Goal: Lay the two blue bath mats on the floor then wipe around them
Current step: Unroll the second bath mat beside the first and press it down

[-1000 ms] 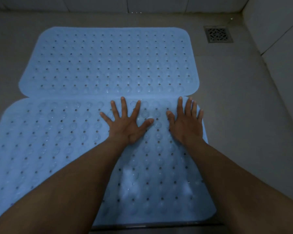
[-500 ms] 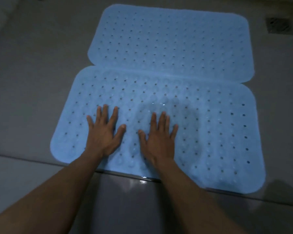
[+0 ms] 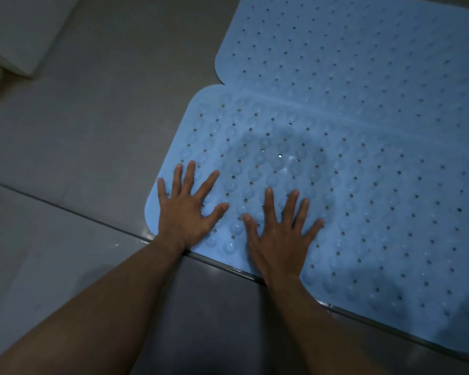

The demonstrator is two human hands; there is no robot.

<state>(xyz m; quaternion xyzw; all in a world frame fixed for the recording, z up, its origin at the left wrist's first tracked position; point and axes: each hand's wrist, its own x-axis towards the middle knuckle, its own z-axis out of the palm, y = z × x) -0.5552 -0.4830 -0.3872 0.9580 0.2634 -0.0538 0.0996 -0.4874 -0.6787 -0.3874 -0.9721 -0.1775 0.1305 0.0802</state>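
Note:
Two light blue perforated bath mats lie flat on the grey floor, long edges meeting. The near mat [image 3: 363, 198] fills the middle and right of the head view; the far mat [image 3: 363, 50] lies beyond it at the top right. My left hand [image 3: 186, 209] presses palm-down with spread fingers on the near mat's front left corner. Beside it, my right hand [image 3: 279, 236] also lies flat and spread on the near mat, close to its front edge. Neither hand holds anything.
Bare grey floor tile [image 3: 92, 131] stretches to the left of the mats. A tile joint [image 3: 65, 207] runs diagonally under the near mat's front edge. A pale raised block or step [image 3: 19, 31] sits in the top left corner.
Both hands have slid left along the near mat, from its right end to its front left corner. The view has swung left, and the floor drain has gone out of sight.

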